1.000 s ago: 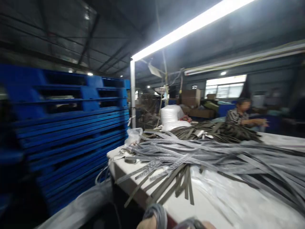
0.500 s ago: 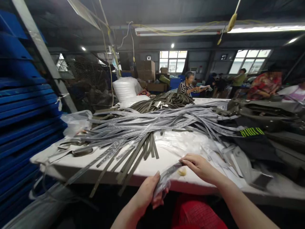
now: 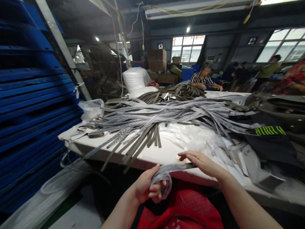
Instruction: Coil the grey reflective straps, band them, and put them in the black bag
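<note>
My left hand (image 3: 150, 186) is closed round a dark strap in a clear plastic sleeve (image 3: 169, 168), which is coiled over the fingers in a loop. The strap's bare dark end sticks out to the right, above the front edge of the table (image 3: 140, 152). Over that end, my right hand (image 3: 199, 160) is open with its fingers stretched out and holding nothing; whether its underside touches the strap is hidden. Beyond both hands lies a wide heap of plastic-sleeved straps (image 3: 152, 111), with bare olive straps (image 3: 140, 144) poking out toward me.
Clear plastic film (image 3: 188, 135) is spread beyond my right hand. Dark bags (image 3: 274, 133) with green lettering occupy the right side. Blue stacked panels (image 3: 35, 111) rise at the left beside a slanted pole (image 3: 63, 51). A person in a striped top (image 3: 196, 79) works across the table.
My right hand has opened from its pinch on the strap's end. The sleeved strap now forms a rounder coil at my left hand. The view has swung left and down.
</note>
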`<state>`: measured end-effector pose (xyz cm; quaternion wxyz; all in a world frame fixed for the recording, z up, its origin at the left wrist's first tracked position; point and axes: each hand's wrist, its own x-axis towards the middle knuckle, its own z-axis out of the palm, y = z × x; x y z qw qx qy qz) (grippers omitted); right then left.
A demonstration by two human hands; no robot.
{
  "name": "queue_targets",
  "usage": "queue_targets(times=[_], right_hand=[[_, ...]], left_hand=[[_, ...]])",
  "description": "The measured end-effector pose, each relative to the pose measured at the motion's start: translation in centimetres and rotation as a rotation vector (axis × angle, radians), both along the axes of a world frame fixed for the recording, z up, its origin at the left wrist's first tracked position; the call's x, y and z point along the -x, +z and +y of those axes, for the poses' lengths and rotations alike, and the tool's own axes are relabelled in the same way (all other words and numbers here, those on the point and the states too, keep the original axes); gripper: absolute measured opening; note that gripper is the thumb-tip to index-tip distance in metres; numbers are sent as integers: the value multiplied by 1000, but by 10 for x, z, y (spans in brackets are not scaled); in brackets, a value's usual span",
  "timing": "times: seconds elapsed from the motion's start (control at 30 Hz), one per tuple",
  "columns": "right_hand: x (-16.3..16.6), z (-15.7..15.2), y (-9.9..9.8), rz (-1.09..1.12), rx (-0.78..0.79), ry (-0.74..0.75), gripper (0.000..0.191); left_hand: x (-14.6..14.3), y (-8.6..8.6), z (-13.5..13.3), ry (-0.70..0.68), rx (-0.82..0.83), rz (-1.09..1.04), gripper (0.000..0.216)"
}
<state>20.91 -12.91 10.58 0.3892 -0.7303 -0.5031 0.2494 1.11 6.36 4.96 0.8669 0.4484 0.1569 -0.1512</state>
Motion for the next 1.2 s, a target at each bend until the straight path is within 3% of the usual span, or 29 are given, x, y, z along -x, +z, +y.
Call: queue_targets(times=[0.13, 0.23, 0.37, 0.47, 0.53, 0.6, 0.7, 0.77, 0.83, 1.03, 1.1, 1.2], right_hand=[[25, 13, -19, 28, 22, 105, 52], [59, 25, -54, 328, -4, 184, 65], [81, 29, -90, 571, -27, 69, 71], [63, 17, -87, 473, -60, 30, 65], [45, 4, -77, 369, -23, 117, 55], [33, -9, -70, 306, 113, 263, 45], [30, -22, -74, 267, 268, 341, 34], [34, -27, -82, 266, 272, 294, 32], [37, -31, -91, 306, 256, 256, 34], [45, -42, -102, 558, 132, 153, 48], [45, -45, -103, 589, 91, 99, 46], [42, -52, -104, 622, 102, 99, 40]], left_hand=[[-3, 4, -7, 40, 112, -10, 70], [-11, 10, -18, 154, 249, -85, 72], [-27, 7, -34, 323, 320, -173, 64], [-37, -10, -40, 413, -76, -190, 61], [-40, -22, -42, 480, -381, -185, 56], [-40, -31, -46, 521, -515, -183, 50], [-36, -33, -61, 326, -678, -269, 39], [-33, -31, -75, 130, -875, -353, 32], [-31, -32, -87, 84, -1023, -372, 30], [-30, -49, -96, 453, -1016, -188, 33], [-29, -50, -96, 442, -1000, -181, 34], [-28, -45, -99, 276, -952, -227, 33]])
